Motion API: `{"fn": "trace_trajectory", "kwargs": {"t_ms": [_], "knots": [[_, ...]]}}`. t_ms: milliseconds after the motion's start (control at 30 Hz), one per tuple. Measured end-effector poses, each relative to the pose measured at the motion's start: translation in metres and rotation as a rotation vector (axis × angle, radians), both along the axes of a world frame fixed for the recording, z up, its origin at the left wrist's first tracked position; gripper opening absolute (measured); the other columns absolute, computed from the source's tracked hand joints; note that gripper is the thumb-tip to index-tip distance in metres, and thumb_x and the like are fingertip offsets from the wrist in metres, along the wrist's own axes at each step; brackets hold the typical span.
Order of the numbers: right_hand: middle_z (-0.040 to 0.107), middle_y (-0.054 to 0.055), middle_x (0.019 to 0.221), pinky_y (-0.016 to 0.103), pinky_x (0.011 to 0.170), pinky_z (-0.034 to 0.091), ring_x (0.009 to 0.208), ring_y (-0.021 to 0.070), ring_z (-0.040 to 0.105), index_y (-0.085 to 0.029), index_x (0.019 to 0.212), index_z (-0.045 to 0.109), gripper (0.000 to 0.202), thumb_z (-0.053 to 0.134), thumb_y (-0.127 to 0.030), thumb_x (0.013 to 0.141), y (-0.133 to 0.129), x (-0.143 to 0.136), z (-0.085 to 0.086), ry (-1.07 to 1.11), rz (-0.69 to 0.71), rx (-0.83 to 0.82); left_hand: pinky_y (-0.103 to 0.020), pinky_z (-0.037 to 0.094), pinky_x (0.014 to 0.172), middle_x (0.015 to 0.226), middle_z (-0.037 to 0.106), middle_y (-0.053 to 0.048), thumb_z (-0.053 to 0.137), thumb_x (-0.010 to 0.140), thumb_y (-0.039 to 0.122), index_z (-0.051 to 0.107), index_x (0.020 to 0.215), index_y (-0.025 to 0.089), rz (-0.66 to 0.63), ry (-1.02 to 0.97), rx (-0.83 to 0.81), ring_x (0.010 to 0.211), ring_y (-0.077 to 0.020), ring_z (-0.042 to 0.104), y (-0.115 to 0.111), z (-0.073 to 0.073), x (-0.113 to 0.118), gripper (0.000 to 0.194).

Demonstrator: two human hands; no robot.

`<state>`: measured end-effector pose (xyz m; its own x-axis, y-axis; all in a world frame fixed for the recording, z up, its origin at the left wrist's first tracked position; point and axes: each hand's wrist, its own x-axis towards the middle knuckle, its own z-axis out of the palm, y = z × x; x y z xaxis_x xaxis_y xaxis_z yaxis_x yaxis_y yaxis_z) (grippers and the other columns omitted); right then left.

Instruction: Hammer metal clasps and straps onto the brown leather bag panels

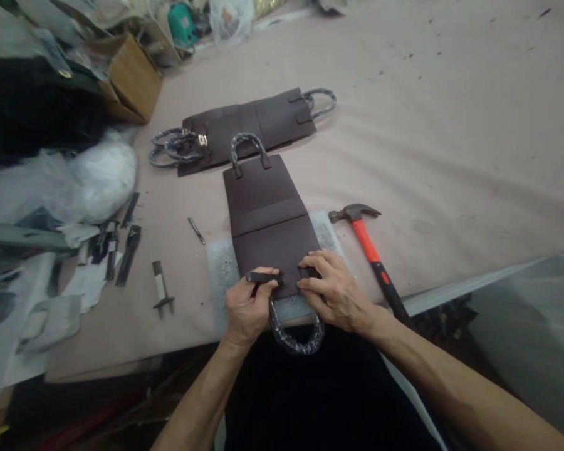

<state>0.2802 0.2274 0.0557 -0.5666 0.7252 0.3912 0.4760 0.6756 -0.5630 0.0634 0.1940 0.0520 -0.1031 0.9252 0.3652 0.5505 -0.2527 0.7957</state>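
A dark brown leather bag panel (267, 216) lies flat on a grey pad (219, 266) at the table's near edge. It has a wrapped handle at its far end (250, 145) and another wrapped handle (297, 338) hanging over the near edge. My left hand (247, 310) pinches a dark strap tab (263, 276) at the panel's near end. My right hand (331, 288) presses its fingers on the panel beside the other handle tab.
A hammer with a red and black handle (369, 247) lies right of the pad. A second brown panel with handles (249, 125) lies farther back. Small tools (162, 288), black scraps (122, 244), plastic wrap and a cardboard box (131, 78) crowd the left side.
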Motion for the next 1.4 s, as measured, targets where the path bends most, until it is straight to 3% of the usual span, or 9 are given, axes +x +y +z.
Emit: {"fn": "trace_trajectory", "kwargs": {"t_ms": [133,267,1000,1400], "knots": [[0.06,0.011,0.119,0.055,0.105,0.046,0.121,0.0297,0.049,-0.02,0.094,0.073,0.015,0.06,-0.014,0.092,0.001,-0.001,0.001,0.013,-0.003,-0.024,-0.03,0.064,0.084,0.096,0.08,-0.004,0.067,0.094,0.023,0.073,0.103,0.018,0.036,-0.099,-0.042,0.086,-0.018,0.077,-0.002,-0.004,-0.006,0.012],[0.06,0.01,0.12,0.055,0.105,0.045,0.121,0.0298,0.049,-0.021,0.096,0.073,0.016,0.059,-0.014,0.092,0.002,0.0,0.001,0.005,0.0,-0.041,-0.032,0.063,0.091,0.099,0.08,-0.004,0.069,0.093,0.023,0.074,0.104,0.019,0.024,-0.056,-0.016,0.091,-0.0187,0.077,-0.005,-0.005,-0.007,0.012],[0.058,0.011,0.122,0.058,0.109,0.042,0.122,0.0305,0.049,-0.024,0.107,0.073,0.021,0.056,-0.019,0.095,0.003,0.002,0.002,-0.025,0.023,-0.069,-0.029,0.065,0.087,0.098,0.08,-0.003,0.067,0.094,0.023,0.074,0.101,0.019,-0.098,0.046,0.006,0.088,-0.0182,0.078,0.004,0.005,0.0,0.011],[0.058,0.011,0.124,0.059,0.111,0.04,0.122,0.0309,0.049,-0.025,0.109,0.075,0.023,0.058,-0.019,0.093,0.002,0.002,0.002,-0.027,0.028,-0.089,-0.028,0.065,0.081,0.098,0.08,-0.005,0.062,0.097,0.024,0.073,0.103,0.018,-0.018,0.165,0.036,0.086,-0.0186,0.078,0.002,0.001,0.012,0.014]]}}
